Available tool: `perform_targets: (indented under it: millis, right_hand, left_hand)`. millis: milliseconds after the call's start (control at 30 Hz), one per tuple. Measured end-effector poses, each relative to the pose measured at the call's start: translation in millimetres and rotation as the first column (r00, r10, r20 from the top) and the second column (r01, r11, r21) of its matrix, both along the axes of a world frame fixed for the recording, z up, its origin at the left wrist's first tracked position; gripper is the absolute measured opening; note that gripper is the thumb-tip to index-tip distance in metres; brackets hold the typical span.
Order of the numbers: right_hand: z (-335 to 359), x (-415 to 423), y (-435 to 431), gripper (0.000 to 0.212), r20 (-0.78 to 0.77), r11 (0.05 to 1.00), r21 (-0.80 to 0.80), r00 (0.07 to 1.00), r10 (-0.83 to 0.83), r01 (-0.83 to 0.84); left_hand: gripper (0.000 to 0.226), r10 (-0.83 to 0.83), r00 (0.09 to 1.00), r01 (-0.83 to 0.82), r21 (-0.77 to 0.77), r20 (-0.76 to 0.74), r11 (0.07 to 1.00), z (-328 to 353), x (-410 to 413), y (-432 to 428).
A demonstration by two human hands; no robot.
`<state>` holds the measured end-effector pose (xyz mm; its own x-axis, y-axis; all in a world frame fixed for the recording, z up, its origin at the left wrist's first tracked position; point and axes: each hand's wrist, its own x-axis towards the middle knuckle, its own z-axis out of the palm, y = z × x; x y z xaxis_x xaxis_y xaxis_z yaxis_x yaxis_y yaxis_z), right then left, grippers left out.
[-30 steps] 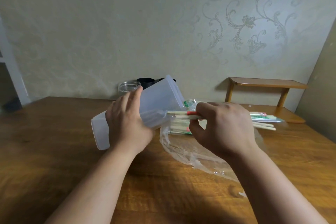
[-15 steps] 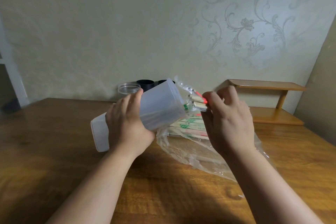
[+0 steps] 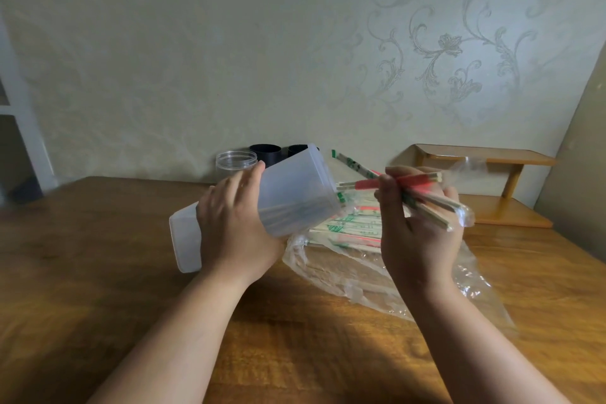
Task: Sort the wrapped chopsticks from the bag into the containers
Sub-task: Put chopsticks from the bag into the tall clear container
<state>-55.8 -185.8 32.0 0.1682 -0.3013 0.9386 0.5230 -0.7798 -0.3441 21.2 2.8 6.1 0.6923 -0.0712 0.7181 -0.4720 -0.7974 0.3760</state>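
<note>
1. The left hand (image 3: 236, 223) grips the tilted container (image 3: 295, 193), mouth toward 2 o'clock. Bare table (image 3: 98, 256) wood at its 9 o'clock gives room.
2. The right hand (image 3: 416, 229) pinches the wrapped chopsticks (image 3: 416, 180), which are fanned apart. I judge some may slip or miss the mouth.
3. The bag (image 3: 360, 285) lies below and may snag the fingers.
4. At 12 o'clock, the clear jar (image 3: 234, 162) and black cups (image 3: 265, 152) risk a knock.

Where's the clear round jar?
Head view, left of centre: jar stands far back on the table, left of the black cups, behind the left hand.
</note>
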Motion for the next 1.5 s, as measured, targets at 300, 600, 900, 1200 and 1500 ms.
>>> perform_targets:
  millis: [300, 600, 900, 1200, 1500]
  right_hand:
    - [-4, 4, -1, 0.02, -0.103, 0.983, 0.128, 0.984, 0.143, -0.13]
    - [-9, 14, -4, 0.032, -0.227, 0.666, 0.585, 0.695, 0.682, -0.463]
    - [-9, 20, -8, 0.035, -0.32, 0.673, 0.661, 0.687, 0.652, -0.331]
    - [-7, 19, -7, 0.017, -0.322, 0.76, 0.594, 0.788, 0.525, -0.263]
    - [-8, 18, -6, 0.028, -0.41, 0.875, 0.425, 0.812, 0.415, -0.233]
  left_hand:
    - [0.105, -0.008, 1.0, 0.008, 0.008, -0.027, 1.0, 1, -3, -1]
    - [0.105, 0.004, 1.0, -0.005, 0.055, 0.017, 0.998, 0, -2, -1]
    - [0.106, -0.001, 1.0, 0.0, 0.078, 0.015, 0.997, 0, -3, -1]
    - [0.106, 0.003, 1.0, -0.003, 0.072, 0.006, 0.997, 1, -3, -1]
    - [0.107, 0.002, 1.0, -0.002, 0.067, 0.01, 0.998, 1, -2, 0]
